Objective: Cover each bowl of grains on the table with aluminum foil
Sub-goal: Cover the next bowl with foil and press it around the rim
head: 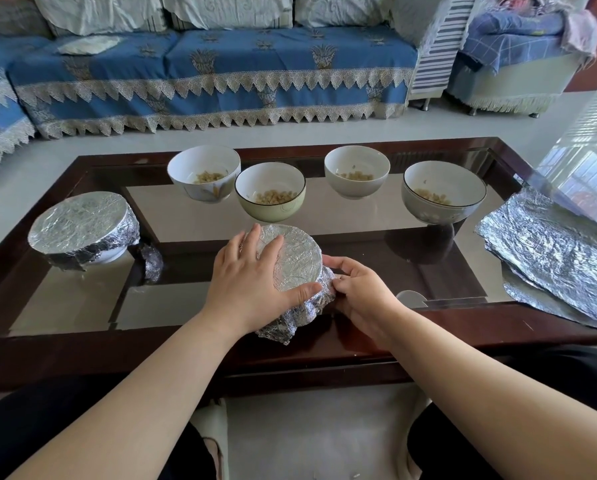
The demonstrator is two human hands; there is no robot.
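The left hand presses flat on the foil-covered bowl while the right hand pinches its foil skirt on the bench.

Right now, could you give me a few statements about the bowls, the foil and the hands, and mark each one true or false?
1. Four bowls at the back of the table are uncovered. True.
2. The left hand rests flat on top of the foil-covered bowl. True.
3. The right hand holds a fresh foil sheet in the air. False: its fingers press the foil at that bowl's side.
4. The spare foil sheets lie at the table's left end. False: they lie at the right end.
5. A finished covered bowl stands on the left. True.
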